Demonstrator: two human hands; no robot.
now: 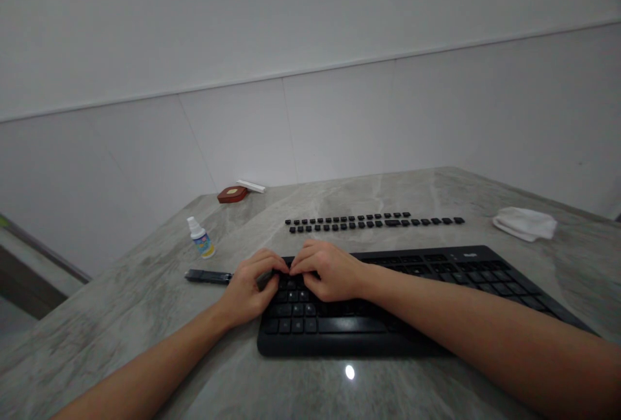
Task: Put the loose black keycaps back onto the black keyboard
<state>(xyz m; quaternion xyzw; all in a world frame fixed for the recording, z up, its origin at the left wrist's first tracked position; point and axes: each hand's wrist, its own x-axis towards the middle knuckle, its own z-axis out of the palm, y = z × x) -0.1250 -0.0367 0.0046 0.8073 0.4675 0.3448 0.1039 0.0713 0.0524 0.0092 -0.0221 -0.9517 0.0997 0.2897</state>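
A black keyboard [339, 342] lies on the table in front of me. My left hand [255, 281] is at its upper left corner, fingers bent and thumb close to the index finger. Right beside it, my right hand [325, 271] reaches over the keys with fingers curled downward. The fingertips of both hands nearly meet above the upper left keys. Whatever is pinched there is too small or hidden to make out. Behind the keyboard, loose black keycaps [392, 222] stand in two rows. Part of the keyboard's upper rows appears without keycaps; my right hand and forearm cover some of it.
A small white bottle [202, 242] with a colourful label stands to the left. Near it lies a dark, narrow tool [208, 276]. A reddish-brown case [233, 194] and a white strip [251, 186] are at the back. A folded white cloth [524, 222] sits at the right.
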